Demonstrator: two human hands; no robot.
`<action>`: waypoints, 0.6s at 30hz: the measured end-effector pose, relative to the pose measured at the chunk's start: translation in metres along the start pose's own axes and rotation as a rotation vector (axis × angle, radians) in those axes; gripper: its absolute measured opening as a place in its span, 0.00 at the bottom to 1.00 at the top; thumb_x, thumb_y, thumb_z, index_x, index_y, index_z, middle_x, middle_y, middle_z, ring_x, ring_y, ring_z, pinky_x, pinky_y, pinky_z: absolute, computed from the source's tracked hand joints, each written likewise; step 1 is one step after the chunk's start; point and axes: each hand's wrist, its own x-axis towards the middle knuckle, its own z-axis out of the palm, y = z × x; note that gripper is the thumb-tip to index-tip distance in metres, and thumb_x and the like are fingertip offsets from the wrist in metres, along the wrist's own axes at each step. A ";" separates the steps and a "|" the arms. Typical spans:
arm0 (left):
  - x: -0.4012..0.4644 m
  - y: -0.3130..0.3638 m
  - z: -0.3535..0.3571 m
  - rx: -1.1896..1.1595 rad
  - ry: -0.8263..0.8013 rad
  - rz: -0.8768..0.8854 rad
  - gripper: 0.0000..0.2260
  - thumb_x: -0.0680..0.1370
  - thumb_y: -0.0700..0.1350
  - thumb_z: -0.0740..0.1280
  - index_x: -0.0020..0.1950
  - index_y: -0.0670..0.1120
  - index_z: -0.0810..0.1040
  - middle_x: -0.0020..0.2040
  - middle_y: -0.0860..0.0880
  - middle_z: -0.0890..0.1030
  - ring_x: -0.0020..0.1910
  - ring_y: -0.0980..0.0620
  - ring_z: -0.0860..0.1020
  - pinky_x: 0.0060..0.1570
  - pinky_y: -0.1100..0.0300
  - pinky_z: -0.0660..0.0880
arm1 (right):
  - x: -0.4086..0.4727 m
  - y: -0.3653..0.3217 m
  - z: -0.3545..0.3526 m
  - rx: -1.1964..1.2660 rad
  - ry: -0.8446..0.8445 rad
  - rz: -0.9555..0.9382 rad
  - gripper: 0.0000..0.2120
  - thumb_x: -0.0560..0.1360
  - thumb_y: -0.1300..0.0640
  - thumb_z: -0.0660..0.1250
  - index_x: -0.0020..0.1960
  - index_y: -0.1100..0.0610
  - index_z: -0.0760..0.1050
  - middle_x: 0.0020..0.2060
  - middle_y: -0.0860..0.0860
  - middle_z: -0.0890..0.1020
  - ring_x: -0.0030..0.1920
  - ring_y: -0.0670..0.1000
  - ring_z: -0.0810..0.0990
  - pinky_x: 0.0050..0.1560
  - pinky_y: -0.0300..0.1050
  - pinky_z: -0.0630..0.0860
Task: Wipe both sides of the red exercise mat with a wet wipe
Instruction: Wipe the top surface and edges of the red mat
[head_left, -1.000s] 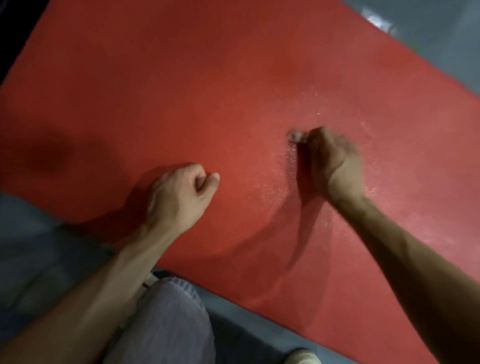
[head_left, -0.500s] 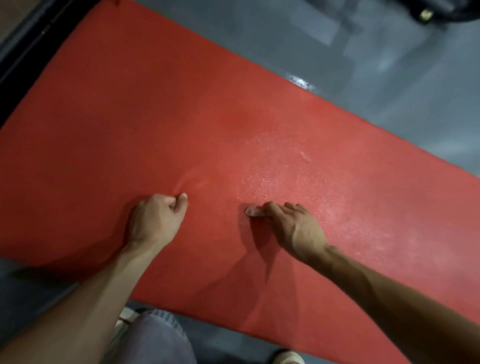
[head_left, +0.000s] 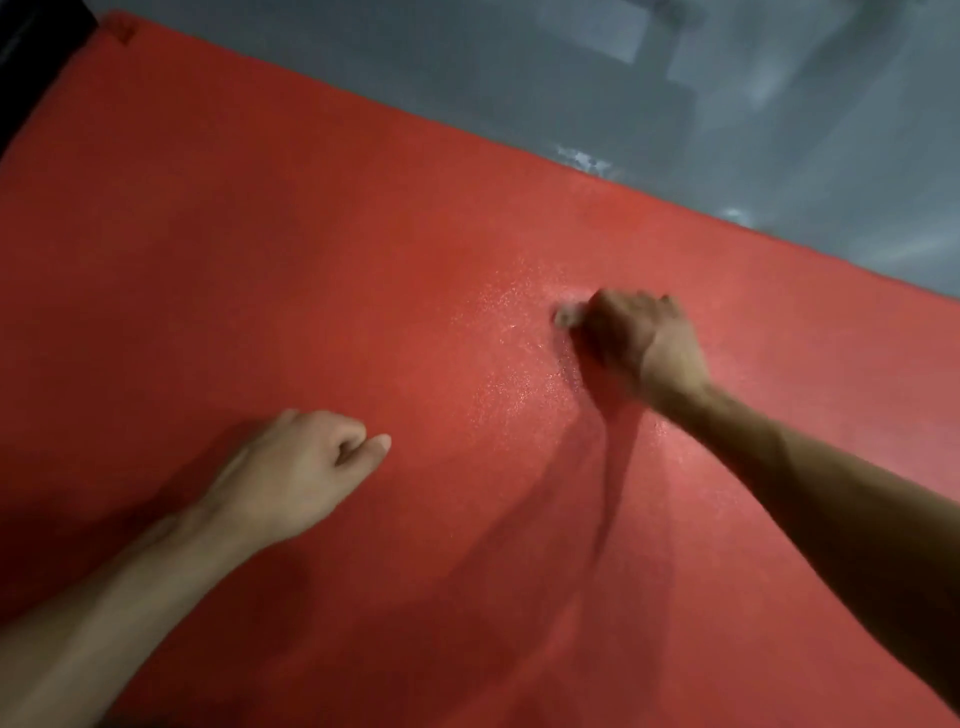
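The red exercise mat (head_left: 260, 249) lies flat on the floor and fills most of the view. My right hand (head_left: 641, 338) is blurred and presses a small whitish wet wipe (head_left: 566, 316) onto the mat, with only a bit of the wipe showing past the fingers. A glistening damp patch spreads on the mat to the left of and below that hand. My left hand (head_left: 296, 470) rests on the mat as a loose fist, thumb forward, with nothing in it.
Grey floor (head_left: 623, 93) runs along the mat's far edge, with a small shiny wet spot (head_left: 584, 158) close to that edge. A dark object (head_left: 21, 62) sits at the top left beside the mat's corner.
My right hand has swept the wipe away from me and to the right, from beside the left hand toward the mat's far edge. The view has shifted; the left fist stays put.
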 end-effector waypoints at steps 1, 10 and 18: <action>0.014 0.003 -0.003 0.034 -0.017 0.025 0.26 0.80 0.62 0.63 0.32 0.43 0.66 0.26 0.45 0.69 0.26 0.50 0.69 0.32 0.50 0.65 | 0.014 0.006 0.001 0.013 0.063 0.146 0.09 0.80 0.49 0.64 0.44 0.52 0.70 0.32 0.50 0.77 0.33 0.59 0.78 0.38 0.48 0.67; 0.073 0.016 -0.011 -0.006 -0.163 -0.127 0.31 0.83 0.64 0.56 0.31 0.43 0.78 0.23 0.49 0.79 0.21 0.54 0.77 0.29 0.61 0.73 | -0.044 -0.060 0.004 0.178 -0.235 -0.598 0.05 0.81 0.50 0.65 0.57 0.46 0.75 0.44 0.45 0.81 0.44 0.50 0.77 0.44 0.46 0.69; 0.084 0.025 -0.015 -0.152 -0.206 -0.281 0.33 0.82 0.65 0.56 0.32 0.40 0.78 0.22 0.44 0.79 0.18 0.46 0.76 0.17 0.66 0.67 | 0.044 -0.007 0.011 0.172 0.172 0.220 0.07 0.82 0.53 0.63 0.47 0.54 0.69 0.31 0.54 0.78 0.31 0.62 0.76 0.30 0.50 0.63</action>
